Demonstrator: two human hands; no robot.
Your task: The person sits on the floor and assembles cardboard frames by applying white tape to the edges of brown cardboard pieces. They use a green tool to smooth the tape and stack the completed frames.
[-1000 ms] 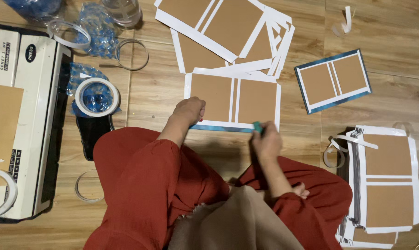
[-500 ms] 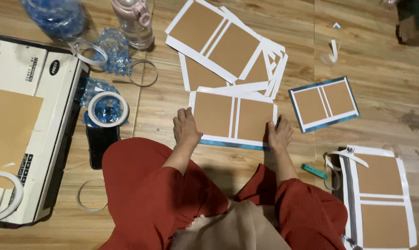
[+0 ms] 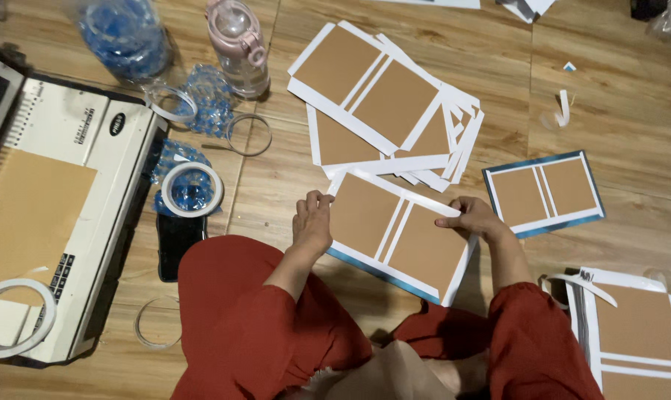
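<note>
Both hands hold a white sheet with two brown card panels (image 3: pixel 395 233) just in front of my knees. The sheet is tilted, its far left corner higher and its blue lower edge toward me. My left hand (image 3: pixel 313 221) grips the sheet's far left corner. Pinching the far edge at the right is my right hand (image 3: pixel 475 218), where a white strip runs along the border. My red sleeves and red trousers fill the bottom of the view.
A white binding machine (image 3: pixel 91 185) with brown card lies at left, with tape rolls (image 3: pixel 191 189) and a dark phone (image 3: pixel 176 241) beside it. A pink bottle (image 3: pixel 239 44) stands at the back. More panel sheets are stacked behind (image 3: pixel 380 104), at right (image 3: pixel 543 192) and lower right (image 3: pixel 632 326).
The sheet lay flat on the floor under my pressing hands. Now both hands grip its far edge and it sits turned at an angle. The green tool is out of view.
</note>
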